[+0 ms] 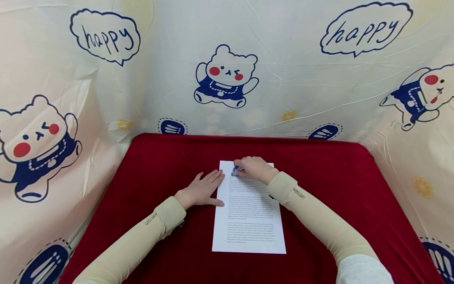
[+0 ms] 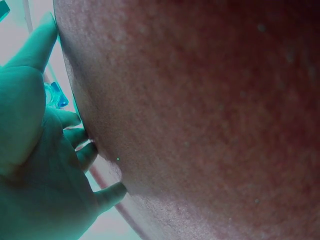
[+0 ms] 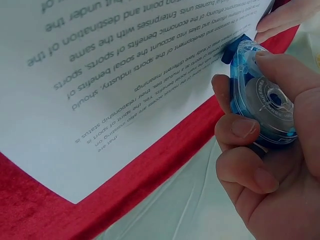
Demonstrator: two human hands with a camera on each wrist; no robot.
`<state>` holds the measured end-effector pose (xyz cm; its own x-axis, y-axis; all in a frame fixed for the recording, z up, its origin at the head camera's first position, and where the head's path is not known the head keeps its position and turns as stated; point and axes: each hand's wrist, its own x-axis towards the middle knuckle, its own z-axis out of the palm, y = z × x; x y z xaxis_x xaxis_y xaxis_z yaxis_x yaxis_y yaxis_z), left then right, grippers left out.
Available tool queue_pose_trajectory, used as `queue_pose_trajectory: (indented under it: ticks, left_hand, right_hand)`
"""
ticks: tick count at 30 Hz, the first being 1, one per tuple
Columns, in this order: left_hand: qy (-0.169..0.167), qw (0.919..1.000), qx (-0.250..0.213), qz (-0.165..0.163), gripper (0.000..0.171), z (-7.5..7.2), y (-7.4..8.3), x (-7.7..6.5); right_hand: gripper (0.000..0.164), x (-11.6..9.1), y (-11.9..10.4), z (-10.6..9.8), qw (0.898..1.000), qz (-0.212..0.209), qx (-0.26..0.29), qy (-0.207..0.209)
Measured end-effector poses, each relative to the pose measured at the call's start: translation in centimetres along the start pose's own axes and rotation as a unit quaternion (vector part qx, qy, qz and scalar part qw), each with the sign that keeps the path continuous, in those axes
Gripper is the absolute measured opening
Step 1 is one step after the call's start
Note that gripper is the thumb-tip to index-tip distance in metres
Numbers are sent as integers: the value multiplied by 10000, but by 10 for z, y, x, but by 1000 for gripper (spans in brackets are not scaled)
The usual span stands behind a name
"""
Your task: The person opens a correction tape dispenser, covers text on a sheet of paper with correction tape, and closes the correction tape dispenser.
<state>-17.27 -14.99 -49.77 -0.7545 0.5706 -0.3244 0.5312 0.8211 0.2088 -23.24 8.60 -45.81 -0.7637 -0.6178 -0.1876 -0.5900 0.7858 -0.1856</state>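
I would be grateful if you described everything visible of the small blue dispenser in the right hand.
The dispenser has a clear, plastic-looking casing with blue parts and a round grey reel showing through it. The right hand grips it between thumb and curled fingers, over the upper part of the printed sheet. Its dark blue end is near the sheet; whether they touch is unclear.

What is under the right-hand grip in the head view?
The upper part of the printed sheet. A blue tape dispenser, held in the right-hand grip, peeks out at its left. The paper directly beneath and the dispenser's remainder are covered there.
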Motion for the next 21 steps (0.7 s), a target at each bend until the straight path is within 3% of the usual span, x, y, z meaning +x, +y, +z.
queue_pose_trajectory:
  ticks: [21]
  left_hand:
    - [12,10000,49,15,108,-2,1,0]
  right_hand:
    - [32,-11,16,3,9999,114,51,53]
